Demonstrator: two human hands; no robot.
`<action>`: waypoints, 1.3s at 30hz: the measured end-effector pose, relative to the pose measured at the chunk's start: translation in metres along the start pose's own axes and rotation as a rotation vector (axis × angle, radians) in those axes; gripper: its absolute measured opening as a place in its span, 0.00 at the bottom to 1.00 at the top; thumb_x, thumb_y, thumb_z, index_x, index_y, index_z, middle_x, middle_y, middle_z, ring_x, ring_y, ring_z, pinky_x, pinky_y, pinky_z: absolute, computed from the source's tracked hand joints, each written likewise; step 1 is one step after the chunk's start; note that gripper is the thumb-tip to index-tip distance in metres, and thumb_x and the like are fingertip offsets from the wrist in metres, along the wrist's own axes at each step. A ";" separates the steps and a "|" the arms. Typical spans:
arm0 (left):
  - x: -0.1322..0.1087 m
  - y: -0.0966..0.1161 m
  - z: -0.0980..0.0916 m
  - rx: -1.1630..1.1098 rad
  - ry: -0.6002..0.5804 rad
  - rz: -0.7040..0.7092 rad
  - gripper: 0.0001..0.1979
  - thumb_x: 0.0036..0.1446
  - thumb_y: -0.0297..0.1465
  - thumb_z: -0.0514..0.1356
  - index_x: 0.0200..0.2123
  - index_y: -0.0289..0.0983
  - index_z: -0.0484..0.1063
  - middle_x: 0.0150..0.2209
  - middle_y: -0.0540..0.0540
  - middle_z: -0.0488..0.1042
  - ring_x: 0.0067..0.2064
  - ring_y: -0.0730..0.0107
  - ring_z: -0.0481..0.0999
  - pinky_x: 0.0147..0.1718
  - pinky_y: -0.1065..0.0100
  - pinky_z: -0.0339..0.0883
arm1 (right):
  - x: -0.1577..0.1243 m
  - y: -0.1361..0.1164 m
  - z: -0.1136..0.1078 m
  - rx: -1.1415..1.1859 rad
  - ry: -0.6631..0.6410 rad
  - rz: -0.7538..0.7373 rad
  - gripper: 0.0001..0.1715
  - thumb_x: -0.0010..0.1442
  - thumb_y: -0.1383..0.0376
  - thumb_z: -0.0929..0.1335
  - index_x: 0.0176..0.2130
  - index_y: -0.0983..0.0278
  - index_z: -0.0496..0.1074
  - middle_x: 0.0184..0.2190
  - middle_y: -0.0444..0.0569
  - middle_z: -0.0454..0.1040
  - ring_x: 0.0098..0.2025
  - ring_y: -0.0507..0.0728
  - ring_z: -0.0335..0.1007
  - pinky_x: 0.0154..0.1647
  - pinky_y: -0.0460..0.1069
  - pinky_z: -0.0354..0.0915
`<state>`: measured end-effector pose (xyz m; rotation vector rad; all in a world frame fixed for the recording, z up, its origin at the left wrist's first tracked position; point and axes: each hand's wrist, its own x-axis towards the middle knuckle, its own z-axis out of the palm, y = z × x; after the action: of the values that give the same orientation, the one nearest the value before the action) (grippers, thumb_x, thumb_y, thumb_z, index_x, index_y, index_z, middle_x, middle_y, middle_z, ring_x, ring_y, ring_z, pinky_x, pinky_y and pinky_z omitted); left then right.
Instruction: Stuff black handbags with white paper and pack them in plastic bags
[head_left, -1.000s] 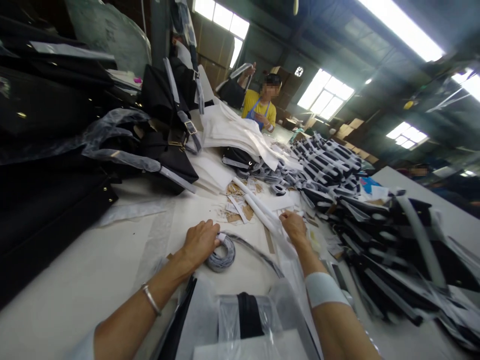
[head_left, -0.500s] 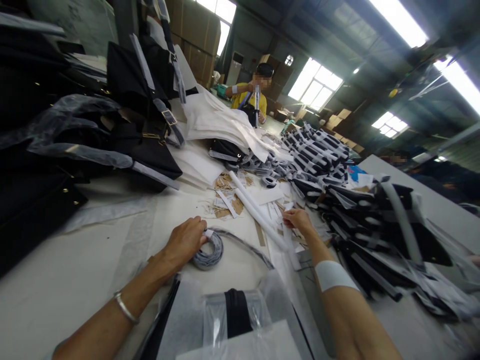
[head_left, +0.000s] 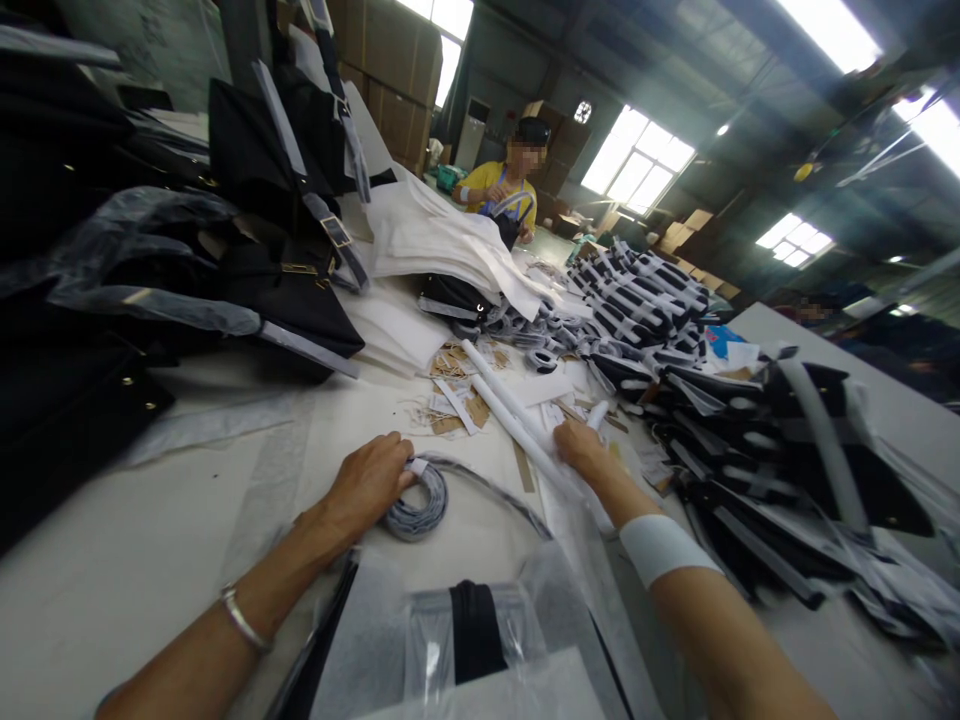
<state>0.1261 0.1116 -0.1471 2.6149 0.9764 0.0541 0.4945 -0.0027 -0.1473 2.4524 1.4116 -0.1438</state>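
My left hand (head_left: pixel 375 472) is closed on the edge of a coiled strap (head_left: pixel 421 503) in grey wrapping, lying on the table. The strap's loose end arcs right toward a black bag (head_left: pixel 478 630) in front of me, covered with white sheet and clear plastic. My right hand (head_left: pixel 581 447) is closed round a white rolled strip (head_left: pixel 598 413), whose end pokes out past the fingers. Long white tubes (head_left: pixel 517 425) lie just left of that hand. Paper tags (head_left: pixel 454 405) with strings lie between the hands, farther back.
Black bags (head_left: pixel 292 290) with wrapped straps crowd the left. White sheets (head_left: pixel 442 240) are stacked at the back. Wrapped strap bundles (head_left: pixel 637 295) and more black bags (head_left: pixel 750 450) are piled on the right. A co-worker in yellow (head_left: pixel 510 190) handles a strap beyond the table.
My right hand has moved slightly left and closed around the white strip, which now shows beyond the fingers. My left hand stays on the coil. The co-worker's hands have lowered.
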 end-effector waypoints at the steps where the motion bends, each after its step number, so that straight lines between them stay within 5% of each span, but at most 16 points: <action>1: 0.000 -0.001 0.001 -0.004 0.006 0.005 0.07 0.61 0.31 0.58 0.42 0.37 0.73 0.45 0.43 0.75 0.49 0.60 0.74 0.47 0.64 0.64 | -0.004 -0.001 0.000 -0.017 0.004 -0.015 0.19 0.66 0.58 0.68 0.52 0.66 0.70 0.50 0.53 0.73 0.47 0.58 0.73 0.47 0.57 0.72; 8: 0.001 -0.002 0.002 0.002 0.028 -0.010 0.08 0.61 0.33 0.59 0.41 0.38 0.74 0.44 0.42 0.75 0.47 0.59 0.75 0.45 0.65 0.65 | -0.026 0.011 -0.015 0.000 0.104 -0.013 0.03 0.61 0.70 0.70 0.35 0.68 0.76 0.38 0.60 0.79 0.43 0.61 0.78 0.43 0.51 0.68; 12: 0.001 0.000 -0.001 0.005 0.017 -0.024 0.10 0.61 0.35 0.59 0.43 0.37 0.74 0.44 0.42 0.76 0.47 0.60 0.76 0.45 0.65 0.65 | -0.038 0.017 -0.030 0.097 0.289 0.101 0.10 0.67 0.64 0.64 0.42 0.67 0.74 0.40 0.60 0.80 0.45 0.63 0.78 0.42 0.51 0.68; 15: 0.000 0.001 -0.003 0.011 0.025 -0.021 0.11 0.62 0.36 0.59 0.42 0.36 0.75 0.44 0.41 0.77 0.48 0.60 0.76 0.46 0.66 0.65 | -0.054 0.009 -0.044 0.475 0.577 0.206 0.15 0.69 0.59 0.62 0.46 0.66 0.70 0.37 0.57 0.81 0.39 0.60 0.80 0.38 0.50 0.70; 18: -0.001 0.001 -0.003 0.008 0.021 -0.028 0.11 0.61 0.37 0.60 0.42 0.37 0.76 0.44 0.42 0.77 0.48 0.61 0.76 0.45 0.67 0.65 | -0.084 -0.023 -0.060 1.069 0.787 0.116 0.15 0.62 0.54 0.69 0.42 0.63 0.71 0.33 0.52 0.81 0.34 0.58 0.80 0.35 0.50 0.73; 20: 0.000 0.000 -0.003 0.013 0.010 -0.037 0.12 0.60 0.38 0.60 0.43 0.38 0.76 0.44 0.43 0.77 0.48 0.62 0.76 0.45 0.68 0.65 | -0.110 -0.055 -0.069 1.238 0.729 -0.037 0.17 0.56 0.54 0.74 0.39 0.63 0.74 0.33 0.50 0.81 0.34 0.58 0.80 0.36 0.51 0.74; 23: 0.000 0.000 -0.002 0.033 -0.003 -0.055 0.13 0.60 0.39 0.60 0.43 0.39 0.75 0.45 0.44 0.77 0.47 0.62 0.76 0.44 0.68 0.66 | -0.146 -0.107 -0.071 1.181 0.625 -0.217 0.12 0.56 0.56 0.74 0.36 0.62 0.78 0.30 0.47 0.81 0.32 0.55 0.78 0.34 0.48 0.73; 30: -0.002 0.004 -0.004 0.005 0.021 -0.065 0.11 0.61 0.39 0.58 0.43 0.41 0.74 0.46 0.45 0.76 0.46 0.61 0.76 0.40 0.66 0.66 | -0.172 -0.173 -0.029 0.905 0.491 -0.634 0.09 0.63 0.66 0.66 0.37 0.59 0.77 0.34 0.45 0.82 0.35 0.53 0.78 0.40 0.47 0.72; 34: -0.002 0.005 -0.006 0.001 0.044 -0.047 0.10 0.60 0.33 0.58 0.44 0.42 0.73 0.47 0.46 0.76 0.47 0.62 0.76 0.41 0.66 0.66 | -0.181 -0.181 -0.023 0.921 0.378 -0.658 0.08 0.62 0.68 0.67 0.37 0.59 0.76 0.32 0.44 0.81 0.33 0.52 0.78 0.38 0.45 0.71; 39: -0.003 0.002 -0.009 -0.052 0.064 -0.059 0.11 0.58 0.34 0.61 0.45 0.42 0.74 0.47 0.46 0.75 0.47 0.62 0.76 0.43 0.67 0.66 | -0.188 -0.182 -0.044 0.943 0.317 -0.495 0.05 0.59 0.68 0.69 0.33 0.59 0.76 0.28 0.41 0.80 0.29 0.52 0.77 0.33 0.45 0.70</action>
<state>0.1241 0.1111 -0.1377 2.5501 1.0589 0.1472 0.2392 -0.0590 -0.0997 2.7982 2.5235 -0.6942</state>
